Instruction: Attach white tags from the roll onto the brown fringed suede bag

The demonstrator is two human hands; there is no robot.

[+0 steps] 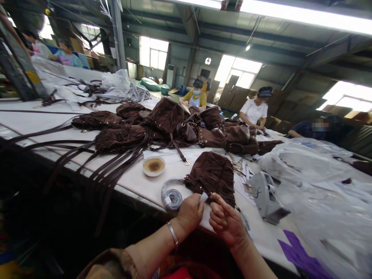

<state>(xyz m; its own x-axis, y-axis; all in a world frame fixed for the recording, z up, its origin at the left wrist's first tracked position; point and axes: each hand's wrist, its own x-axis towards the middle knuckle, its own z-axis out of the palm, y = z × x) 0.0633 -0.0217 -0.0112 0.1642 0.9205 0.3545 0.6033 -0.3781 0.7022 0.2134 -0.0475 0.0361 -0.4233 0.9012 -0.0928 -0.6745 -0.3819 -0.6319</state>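
Note:
A brown fringed suede bag (213,174) lies on the white table (136,180) just beyond my hands. My left hand (190,213), with a silver bangle on the wrist, pinches a small white tag (203,197) at the bag's near edge. My right hand (226,223) is closed beside it, fingertips at the same spot on the bag's edge. A coil of grey-white cord (171,195) rests on the table to the left of my left hand.
A small white dish (154,166) holding brown liquid sits left of the bag. A heap of brown fringed bags (174,126) with long straps fills the table's middle. A grey tape dispenser (266,197) and clear plastic sheets (319,178) lie right. Other people work at the far side.

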